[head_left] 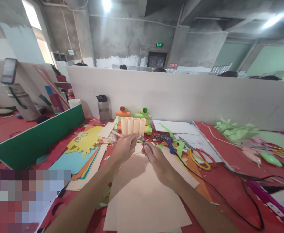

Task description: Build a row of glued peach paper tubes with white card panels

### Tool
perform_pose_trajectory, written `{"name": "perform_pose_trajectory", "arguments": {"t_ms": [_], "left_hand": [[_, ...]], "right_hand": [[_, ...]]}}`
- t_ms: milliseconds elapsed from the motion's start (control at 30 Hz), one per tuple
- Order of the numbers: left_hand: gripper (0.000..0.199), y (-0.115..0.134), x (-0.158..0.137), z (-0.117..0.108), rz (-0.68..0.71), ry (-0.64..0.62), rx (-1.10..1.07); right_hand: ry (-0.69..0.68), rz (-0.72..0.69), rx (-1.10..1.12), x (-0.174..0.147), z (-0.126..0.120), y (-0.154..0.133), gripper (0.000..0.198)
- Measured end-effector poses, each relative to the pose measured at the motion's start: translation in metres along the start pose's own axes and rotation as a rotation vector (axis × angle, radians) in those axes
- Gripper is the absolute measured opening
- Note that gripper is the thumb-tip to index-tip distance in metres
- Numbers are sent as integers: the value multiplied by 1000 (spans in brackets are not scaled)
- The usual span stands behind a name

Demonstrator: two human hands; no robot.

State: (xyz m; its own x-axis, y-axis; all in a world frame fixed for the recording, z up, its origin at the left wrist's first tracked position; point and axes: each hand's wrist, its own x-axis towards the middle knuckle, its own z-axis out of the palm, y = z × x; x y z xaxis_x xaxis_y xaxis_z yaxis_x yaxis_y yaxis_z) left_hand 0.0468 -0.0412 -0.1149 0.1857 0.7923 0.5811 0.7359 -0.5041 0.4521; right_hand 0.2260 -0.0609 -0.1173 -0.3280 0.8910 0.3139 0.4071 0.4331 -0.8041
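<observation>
My left hand (126, 146) reaches in front of a row of peach paper tubes (130, 125), its fingers pressed together; what they pinch, if anything, is hidden. In my right hand (156, 158) is a slim tool with a silver metal head (142, 138), angled up toward the left fingertips. Its handle is mostly covered by my fingers, so its exact kind is unclear. Under both hands lie large sheets of peach paper (144, 194). Orange paper rolls (122, 114) and green paper rolls (143, 115) are stacked behind the peach tubes.
A blue glue gun (170, 144) with a black cord (212, 187) lies right of my hands, beside yellow-and-red scissors (198, 158). Coloured sheets (70, 160) and a yellow cutout (85, 139) lie left. A dark bottle (103, 108), green board (42, 136) and white partition (180, 97) stand beyond.
</observation>
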Motion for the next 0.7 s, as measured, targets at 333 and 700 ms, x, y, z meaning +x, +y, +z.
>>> {"name": "perform_pose_trajectory", "arguments": {"t_ms": [333, 700], "left_hand": [[26, -1, 1, 0, -2, -14, 15], [24, 1, 0, -2, -1, -18, 29]], "right_hand": [[-24, 9, 2, 0, -2, -2, 34], [-38, 21, -1, 1, -4, -1, 33]]}}
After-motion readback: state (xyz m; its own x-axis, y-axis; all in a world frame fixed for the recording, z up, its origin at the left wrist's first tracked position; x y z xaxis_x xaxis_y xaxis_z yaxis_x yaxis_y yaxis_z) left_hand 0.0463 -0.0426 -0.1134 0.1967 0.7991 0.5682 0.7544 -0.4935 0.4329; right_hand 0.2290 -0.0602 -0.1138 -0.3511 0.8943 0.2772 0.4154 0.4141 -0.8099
